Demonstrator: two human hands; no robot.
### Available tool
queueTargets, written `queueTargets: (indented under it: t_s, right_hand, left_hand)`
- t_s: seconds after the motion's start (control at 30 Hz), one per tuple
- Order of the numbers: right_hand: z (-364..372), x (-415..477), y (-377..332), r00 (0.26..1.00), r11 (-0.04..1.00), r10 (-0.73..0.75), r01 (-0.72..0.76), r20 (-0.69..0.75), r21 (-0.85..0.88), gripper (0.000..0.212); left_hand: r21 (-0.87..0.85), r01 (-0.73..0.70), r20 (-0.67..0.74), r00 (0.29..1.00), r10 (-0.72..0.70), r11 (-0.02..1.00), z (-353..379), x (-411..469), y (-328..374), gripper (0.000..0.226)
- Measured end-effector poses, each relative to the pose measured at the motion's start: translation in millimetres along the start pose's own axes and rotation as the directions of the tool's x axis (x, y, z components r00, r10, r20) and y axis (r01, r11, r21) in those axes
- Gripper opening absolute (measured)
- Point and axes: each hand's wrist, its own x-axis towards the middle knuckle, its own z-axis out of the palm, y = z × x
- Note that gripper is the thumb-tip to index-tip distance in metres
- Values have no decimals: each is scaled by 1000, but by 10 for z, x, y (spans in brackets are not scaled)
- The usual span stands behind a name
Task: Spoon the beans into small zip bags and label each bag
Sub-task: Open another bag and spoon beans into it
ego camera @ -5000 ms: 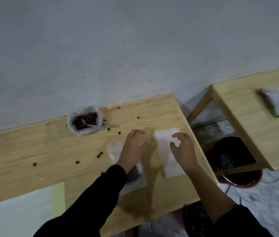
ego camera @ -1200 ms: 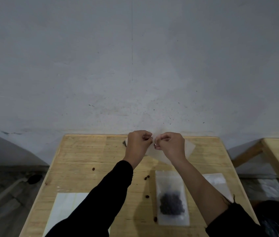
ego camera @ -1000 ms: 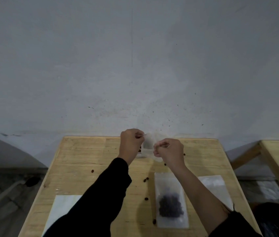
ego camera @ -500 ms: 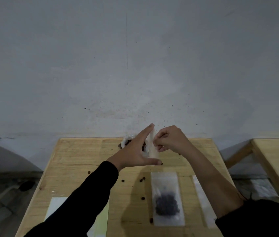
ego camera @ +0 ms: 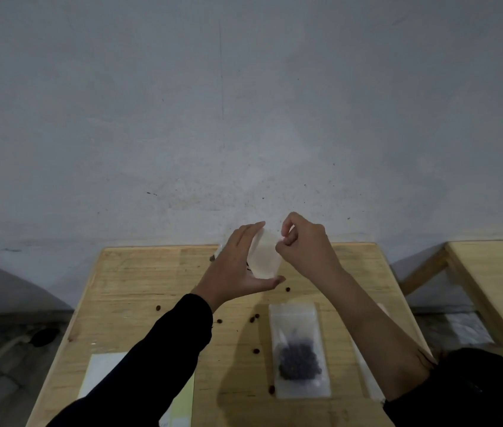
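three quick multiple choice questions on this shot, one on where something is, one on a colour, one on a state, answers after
1. Where is the filled bag?
A) flat on the near table
B) on the floor
C) held in the air

2. The beans inside it look:
A) white
B) dark
C) bright green

3. The right hand:
A) lies flat on the table
B) pinches the empty bag
C) holds a spoon

Answers:
1 A, it lies flat on the wood.
2 B, they form a dark heap at the bag's near end.
3 B, curled fingers pinch the raised bag's edge.
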Motion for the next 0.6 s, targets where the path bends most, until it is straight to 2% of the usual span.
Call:
queueTargets:
  t_s: [0.07, 0.17, 0.27, 0.47, 0.6]
  right_hand:
    - [36, -35, -7, 997, 998, -59, 60, 40, -10, 18]
    - [90, -35, -25, 989, 999, 38, -39, 146, 5, 26]
    - [125, 3, -18, 977, 996, 79, -68, 199, -60, 17]
    - [209, -20, -16, 983, 987, 66, -39, 171, -157, 23]
    - [237, 17, 10, 970, 988, 71, -37, 231, -149, 26]
  left_hand:
    - [37, -23, -31, 999, 24, 999, 10, 9, 8, 100]
    - [108, -91, -91, 991, 101, 990, 48, 27, 34, 92]
    - [162, -136, -118, 981, 156, 977, 116, 15, 42, 85]
    - [95, -110, -24, 993, 113, 989, 127, -42, -20, 91]
    - [46, -55, 53, 997, 52, 997, 102, -39, -136, 91]
